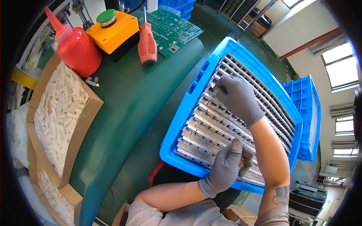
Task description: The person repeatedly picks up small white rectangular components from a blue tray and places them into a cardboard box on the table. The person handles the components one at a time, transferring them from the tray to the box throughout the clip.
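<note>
A blue plastic crate (174,145) holds long rows of small grey metal parts (211,124) with black pieces along them. My right hand (239,98), in a grey glove, reaches over the far left part of these rows. Its fingers are closed and point down at the parts; whatever lies between the fingertips is hidden. Nearer to me, my left hand (226,167), gloved the same way, is over the near rows. Its thumb points up and its fingers curl inward, and I cannot make out what they hold.
On the green table (124,124) stand a red squeeze bottle (78,51), a yellow box with a green button (113,32), a red-handled screwdriver (147,45) and a green circuit board (171,30). Cardboard boxes of white strips (60,109) line its left side. Another blue crate (307,116) stands beyond.
</note>
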Action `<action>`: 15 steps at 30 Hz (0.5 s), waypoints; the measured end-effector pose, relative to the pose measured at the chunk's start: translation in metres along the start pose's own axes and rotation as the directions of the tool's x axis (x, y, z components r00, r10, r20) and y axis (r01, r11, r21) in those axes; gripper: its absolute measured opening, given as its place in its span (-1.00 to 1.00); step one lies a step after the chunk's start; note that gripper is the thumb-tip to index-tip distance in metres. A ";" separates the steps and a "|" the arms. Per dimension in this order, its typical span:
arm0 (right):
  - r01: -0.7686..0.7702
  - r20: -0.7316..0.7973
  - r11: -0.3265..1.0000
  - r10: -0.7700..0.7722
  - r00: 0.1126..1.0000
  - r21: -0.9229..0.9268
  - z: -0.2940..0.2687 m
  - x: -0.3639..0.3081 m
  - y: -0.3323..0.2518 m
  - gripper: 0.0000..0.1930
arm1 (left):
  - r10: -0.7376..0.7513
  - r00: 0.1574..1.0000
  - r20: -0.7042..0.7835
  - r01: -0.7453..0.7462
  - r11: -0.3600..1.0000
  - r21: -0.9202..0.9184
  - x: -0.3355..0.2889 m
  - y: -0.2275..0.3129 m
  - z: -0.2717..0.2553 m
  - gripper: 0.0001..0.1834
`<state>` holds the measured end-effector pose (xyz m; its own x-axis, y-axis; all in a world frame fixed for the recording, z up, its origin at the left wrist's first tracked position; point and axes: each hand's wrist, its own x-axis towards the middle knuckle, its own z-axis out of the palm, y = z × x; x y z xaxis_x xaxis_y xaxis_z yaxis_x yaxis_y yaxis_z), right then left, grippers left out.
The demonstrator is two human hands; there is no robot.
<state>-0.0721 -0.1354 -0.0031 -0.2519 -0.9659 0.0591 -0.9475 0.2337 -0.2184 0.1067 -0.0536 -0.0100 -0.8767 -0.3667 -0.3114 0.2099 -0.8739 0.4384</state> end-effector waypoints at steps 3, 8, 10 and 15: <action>0.007 0.018 1.000 -0.007 1.000 -0.029 0.000 0.001 -0.002 -0.86 | 0.006 1.000 0.016 -0.006 1.000 -0.003 0.001 0.000 0.000 -0.35; -0.005 0.010 0.998 0.006 1.000 -0.064 -0.001 0.001 -0.005 -0.86 | 0.009 1.000 0.016 -0.009 1.000 0.009 0.001 -0.001 -0.001 -0.35; 0.012 -0.027 0.999 -0.014 1.000 -0.050 0.000 0.000 -0.004 -0.84 | 0.007 1.000 0.009 -0.007 1.000 0.014 0.000 0.000 0.000 -0.35; 0.007 -0.033 0.997 -0.010 0.999 -0.077 -0.001 -0.001 -0.003 -0.80 | 0.009 1.000 0.001 -0.009 1.000 0.028 -0.001 0.001 0.001 -0.35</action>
<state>-0.0690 -0.1350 -0.0010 -0.2490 -0.9640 0.0938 -0.9616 0.2345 -0.1427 0.1071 -0.0540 -0.0085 -0.8753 -0.3743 -0.3062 0.2056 -0.8611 0.4649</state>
